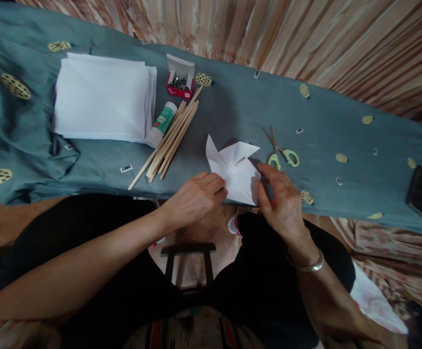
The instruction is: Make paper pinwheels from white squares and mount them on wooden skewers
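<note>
A white folded paper piece (237, 170) with pointed flaps lies near the front edge of a table covered in teal cloth (232, 104). My left hand (196, 196) pinches the paper's left side with curled fingers. On the paper's right edge, my right hand (281, 198) grips with bent fingers; a metal bangle sits on that wrist. Green-handled scissors (281, 152) lie just beyond my right hand.
A stack of white paper sheets (103, 99) lies at the back left. Beside it are a glue bottle (162, 123), a bundle of wooden sticks (169, 140) and a small red box of pins (179, 80). A dark phone (421, 190) lies far right. A stool (189, 264) shows below.
</note>
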Motion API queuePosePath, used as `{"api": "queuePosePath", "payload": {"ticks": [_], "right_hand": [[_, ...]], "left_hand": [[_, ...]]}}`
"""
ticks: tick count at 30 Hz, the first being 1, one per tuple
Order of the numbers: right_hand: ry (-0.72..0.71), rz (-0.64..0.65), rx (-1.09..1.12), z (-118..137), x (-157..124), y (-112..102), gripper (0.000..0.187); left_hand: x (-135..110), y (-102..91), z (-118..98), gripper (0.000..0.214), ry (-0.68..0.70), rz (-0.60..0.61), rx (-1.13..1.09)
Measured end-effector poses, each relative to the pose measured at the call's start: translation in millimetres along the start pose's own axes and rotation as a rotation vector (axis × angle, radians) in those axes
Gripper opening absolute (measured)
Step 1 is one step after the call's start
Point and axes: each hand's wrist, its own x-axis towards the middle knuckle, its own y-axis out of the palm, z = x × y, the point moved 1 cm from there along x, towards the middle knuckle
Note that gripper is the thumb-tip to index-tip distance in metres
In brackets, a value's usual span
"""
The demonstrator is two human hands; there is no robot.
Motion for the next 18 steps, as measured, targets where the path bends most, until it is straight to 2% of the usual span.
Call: {"api": "queuePosePath", "payload": {"ticks": [7, 14, 18], "right_hand": [[-0.052, 0.106, 0.081, -3.3, 3.2, -12.4, 0.032], [-0.122, 0.262, 0.130, -2.4, -2.0, -10.9, 0.045], [-0.151, 0.274, 0.205, 0.0, -3.2, -9.1, 0.036]], "left_hand": [[-5.3, -2.4, 0.9, 0.016, -0.019, 0.015, -0.015], [-7.7, -7.4, 3.6, 0.015, -0.020, -0.009, -0.015], [-10.6, -8.1, 6.1, 0.016, -0.029, 0.015, -0.010]]}}
